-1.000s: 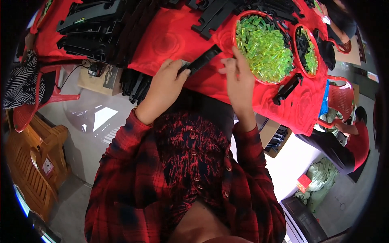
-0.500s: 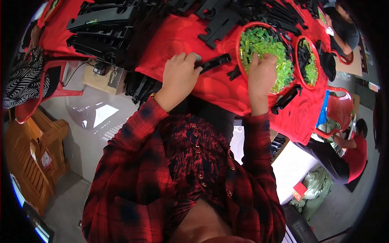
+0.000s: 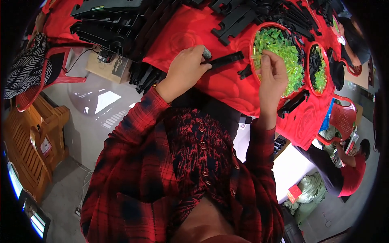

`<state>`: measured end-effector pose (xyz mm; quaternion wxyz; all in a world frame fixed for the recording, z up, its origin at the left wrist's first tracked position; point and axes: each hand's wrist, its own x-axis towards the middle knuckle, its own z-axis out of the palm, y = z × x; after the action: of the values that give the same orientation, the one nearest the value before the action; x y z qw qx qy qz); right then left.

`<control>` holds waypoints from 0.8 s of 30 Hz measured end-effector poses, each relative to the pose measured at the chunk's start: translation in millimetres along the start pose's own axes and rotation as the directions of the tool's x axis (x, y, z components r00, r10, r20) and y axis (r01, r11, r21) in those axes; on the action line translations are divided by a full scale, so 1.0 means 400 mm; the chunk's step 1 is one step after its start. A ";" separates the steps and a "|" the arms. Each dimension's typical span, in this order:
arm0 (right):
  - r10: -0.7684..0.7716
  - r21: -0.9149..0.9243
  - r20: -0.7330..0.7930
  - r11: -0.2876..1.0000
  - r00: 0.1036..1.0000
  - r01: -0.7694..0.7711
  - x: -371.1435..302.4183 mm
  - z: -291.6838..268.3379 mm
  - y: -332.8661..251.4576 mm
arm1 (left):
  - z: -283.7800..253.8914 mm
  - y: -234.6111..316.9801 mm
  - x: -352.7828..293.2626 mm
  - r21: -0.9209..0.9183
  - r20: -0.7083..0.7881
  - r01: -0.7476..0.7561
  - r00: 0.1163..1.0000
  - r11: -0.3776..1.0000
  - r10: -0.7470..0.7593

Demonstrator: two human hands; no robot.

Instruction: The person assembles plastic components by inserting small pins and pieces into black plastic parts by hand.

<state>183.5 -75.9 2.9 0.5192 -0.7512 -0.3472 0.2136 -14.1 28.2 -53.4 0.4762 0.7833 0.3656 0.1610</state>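
Note:
My left hand is closed on one end of a narrow black plastic bar, which points right above the red tablecloth. A grey cover wraps one of its fingertips. My right hand pinches a small clear yellow-green piece between thumb and fingers, over the left side of a red basin. Heaped in that basin are many like yellow-green pieces, with black ones along the far right side. A small black part lies just left of the basin.
Stacks of long black parts fill the far left, and more black parts lie behind. Right of the basin stands a smaller red basin; a black part lies nearer. People sit at the right beside a red chair.
My right hand has come up out of the heap with a yellow-green piece, toward the basin's left side. The left hand keeps hold of the black bar. The whole view has shifted slightly.

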 end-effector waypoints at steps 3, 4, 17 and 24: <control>0.088 0.134 0.175 0.985 0.981 -0.113 -0.029 0.026 0.003 | 0.005 0.009 0.007 0.059 0.010 0.001 1.000 0.998 -0.002; 0.058 0.123 0.171 0.989 0.984 -0.080 -0.033 0.043 0.010 | 0.009 0.005 0.010 0.081 -0.004 -0.031 1.000 0.996 0.031; -0.408 -0.308 0.333 0.805 0.850 0.507 -0.035 0.086 0.070 | -0.003 0.028 0.035 0.134 0.071 -0.041 0.997 0.990 0.031; -0.325 -0.311 0.355 0.843 0.877 0.438 -0.039 0.076 0.071 | -0.003 0.027 0.042 0.116 0.064 -0.061 0.997 0.991 0.053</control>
<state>160.9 -74.8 -35.5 0.3388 -0.7129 -0.5978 0.1400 1.3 38.2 -45.0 0.4354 0.8246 0.3373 0.1290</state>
